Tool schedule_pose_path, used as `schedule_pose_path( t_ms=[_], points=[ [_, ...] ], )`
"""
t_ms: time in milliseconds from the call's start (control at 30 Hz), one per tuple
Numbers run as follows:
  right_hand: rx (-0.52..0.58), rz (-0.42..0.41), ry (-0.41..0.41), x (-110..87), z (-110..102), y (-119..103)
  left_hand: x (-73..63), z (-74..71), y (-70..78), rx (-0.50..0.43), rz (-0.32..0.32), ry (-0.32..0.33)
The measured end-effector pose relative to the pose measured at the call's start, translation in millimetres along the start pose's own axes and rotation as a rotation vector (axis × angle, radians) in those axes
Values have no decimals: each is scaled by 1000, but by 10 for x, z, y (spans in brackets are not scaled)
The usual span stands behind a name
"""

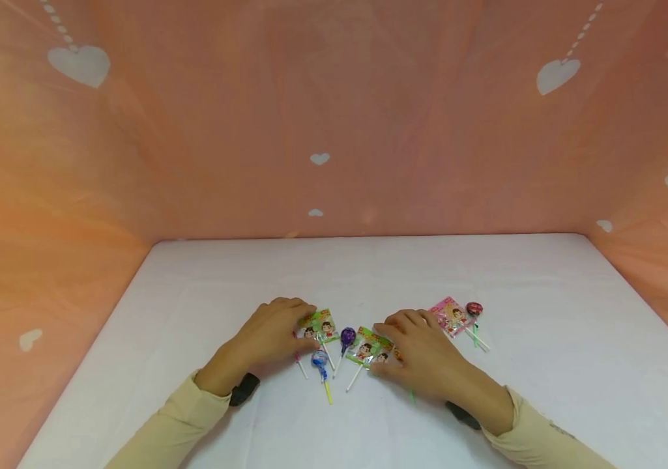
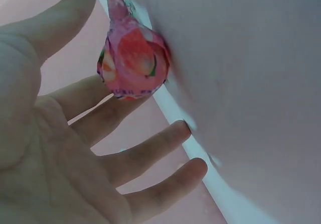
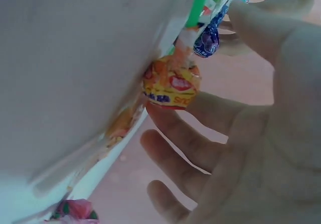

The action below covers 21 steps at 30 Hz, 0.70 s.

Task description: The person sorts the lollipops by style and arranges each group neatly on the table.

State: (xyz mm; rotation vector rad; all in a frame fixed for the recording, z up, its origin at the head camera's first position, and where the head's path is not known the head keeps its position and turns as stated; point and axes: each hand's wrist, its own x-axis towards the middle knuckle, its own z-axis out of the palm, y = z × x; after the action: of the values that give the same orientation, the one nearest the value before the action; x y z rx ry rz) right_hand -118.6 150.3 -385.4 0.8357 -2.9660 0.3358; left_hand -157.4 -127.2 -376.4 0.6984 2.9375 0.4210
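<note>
My left hand (image 1: 275, 331) is spread low over the table, fingers loosely bent. Its fingertips reach a green flat-packet lollipop (image 1: 324, 324); whether they touch is unclear. In the left wrist view, a pink-wrapped round lollipop (image 2: 134, 66) lies in front of the palm, not gripped. To the right hover the relaxed fingers of my right hand (image 1: 418, 352), beside a second green packet lollipop (image 1: 364, 346). An orange-yellow round lollipop (image 3: 173, 83) shows before that palm in the right wrist view, mostly hidden from above. Between the hands lie a purple lollipop (image 1: 348, 337) and a blue one (image 1: 319, 359).
Beyond the right hand lie a pink packet lollipop (image 1: 450, 315) and a dark red round lollipop (image 1: 474, 309). Everything rests on a white-covered table (image 1: 222, 273). An orange-pink cloth with white hearts (image 1: 398, 130) encloses its back and sides.
</note>
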Motion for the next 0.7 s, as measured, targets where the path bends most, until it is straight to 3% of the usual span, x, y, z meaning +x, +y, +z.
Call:
schedule_pose_path(
  t_ms=[333,700],
  points=[
    [-67,7,0,-89,78,-150,5,38,18,54,39,27],
    [-61,33,4,-110,83,-200,14,26,26,35,25,42]
  ],
)
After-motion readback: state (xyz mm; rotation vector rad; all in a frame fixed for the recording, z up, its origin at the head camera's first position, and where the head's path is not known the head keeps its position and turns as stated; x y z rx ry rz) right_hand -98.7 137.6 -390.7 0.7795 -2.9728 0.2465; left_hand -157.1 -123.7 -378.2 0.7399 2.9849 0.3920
